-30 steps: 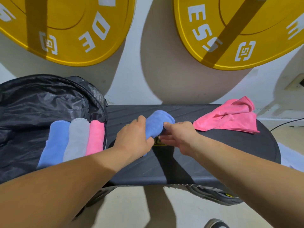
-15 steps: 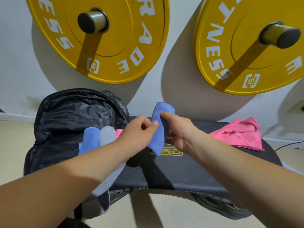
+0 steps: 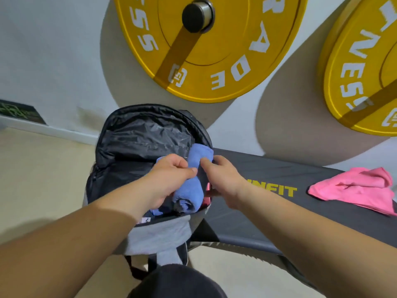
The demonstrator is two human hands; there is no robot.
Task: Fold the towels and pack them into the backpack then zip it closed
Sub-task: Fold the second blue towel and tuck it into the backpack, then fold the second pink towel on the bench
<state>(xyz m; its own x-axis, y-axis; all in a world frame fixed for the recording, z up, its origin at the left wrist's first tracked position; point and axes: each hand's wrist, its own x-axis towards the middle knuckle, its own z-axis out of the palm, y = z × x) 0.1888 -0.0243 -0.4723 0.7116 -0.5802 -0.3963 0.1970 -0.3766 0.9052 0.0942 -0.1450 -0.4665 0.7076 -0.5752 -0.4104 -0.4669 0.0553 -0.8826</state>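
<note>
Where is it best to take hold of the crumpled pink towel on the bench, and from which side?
Take the pink towel at its raised, bunched far-right fold, coming down from above: it lies crumpled on the bench, and that hump stands clear of the surface.

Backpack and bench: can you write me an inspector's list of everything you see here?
Surface: black bench with yellow lettering; the backpack sits at its left end.
Job's things: backpack open and unzipped; rolled blue towel held over its opening; another blue towel inside, mostly hidden; pink towel crumpled and unfolded on the bench's right part.
Clutter: nothing seen.
Hands: left hand and right hand both grip the rolled blue towel from opposite sides.
Cables: nothing seen.
Surroundings: yellow weight plates against a white wall; beige floor.
</note>
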